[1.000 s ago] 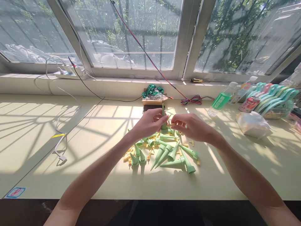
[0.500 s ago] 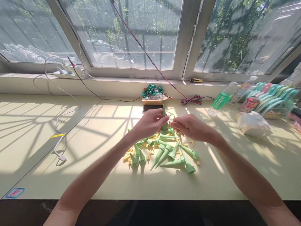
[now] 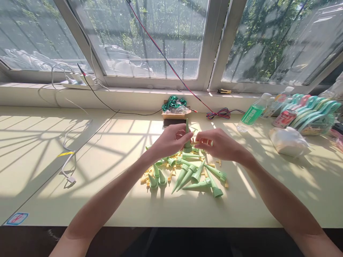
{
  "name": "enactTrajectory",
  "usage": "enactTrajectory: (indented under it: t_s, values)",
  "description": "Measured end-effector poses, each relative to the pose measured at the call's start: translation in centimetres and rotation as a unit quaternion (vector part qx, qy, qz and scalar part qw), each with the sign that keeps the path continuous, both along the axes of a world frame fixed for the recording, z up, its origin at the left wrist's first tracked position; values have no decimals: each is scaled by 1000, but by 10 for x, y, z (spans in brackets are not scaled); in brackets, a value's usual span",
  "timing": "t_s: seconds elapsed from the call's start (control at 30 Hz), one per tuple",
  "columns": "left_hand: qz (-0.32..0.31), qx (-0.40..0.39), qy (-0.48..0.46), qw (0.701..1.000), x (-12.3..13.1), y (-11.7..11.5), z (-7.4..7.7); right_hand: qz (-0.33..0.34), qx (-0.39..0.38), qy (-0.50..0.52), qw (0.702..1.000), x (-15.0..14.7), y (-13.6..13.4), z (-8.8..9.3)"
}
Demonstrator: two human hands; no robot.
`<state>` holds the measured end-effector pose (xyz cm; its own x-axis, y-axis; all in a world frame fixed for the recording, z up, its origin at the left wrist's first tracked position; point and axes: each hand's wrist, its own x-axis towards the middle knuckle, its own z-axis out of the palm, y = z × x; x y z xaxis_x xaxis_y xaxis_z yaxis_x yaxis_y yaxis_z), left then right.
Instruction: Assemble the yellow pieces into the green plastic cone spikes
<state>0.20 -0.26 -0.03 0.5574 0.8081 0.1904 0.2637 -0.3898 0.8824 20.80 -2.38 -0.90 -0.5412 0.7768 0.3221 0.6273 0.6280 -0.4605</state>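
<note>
My left hand (image 3: 175, 139) is closed round a green plant watering spike (image 3: 187, 145), which stands upright with its tapered tip upwards. At the spike's right side, the fingertips of my right hand (image 3: 215, 142) pinch a small yellow valve (image 3: 195, 142) that points sideways towards the spike. Whether the valve sits in the spike's hole is too small to tell. Below both hands lies a heap of more green spikes (image 3: 197, 184), some on their sides. Several shorter green cones (image 3: 162, 177) stand upright at the left, and loose yellow valves (image 3: 169, 177) are scattered among them.
Behind the heap are a dark flat object (image 3: 174, 122) and a small box (image 3: 174, 115) with green wrapping. At right stand a green-labelled bottle (image 3: 253, 113), a drink can (image 3: 284, 118), a white bag (image 3: 288, 140) and pastel hangers (image 3: 317, 112). A white cable (image 3: 70, 160) lies left.
The fingers of my right hand have loosened and shifted slightly at the yellow valve, so more of it shows. My left hand and the spike are almost unmoved.
</note>
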Motion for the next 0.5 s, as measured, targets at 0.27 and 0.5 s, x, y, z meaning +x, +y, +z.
enactTrajectory:
  t_s: [0.27,0.5]
  values:
    - [-4,-8,2,1000,1,-1,-4,20,-16,-46,999,0,2,0]
    - [7,-10,-1,1000,-1,0,1,8,-34,-8,999,1,3,1]
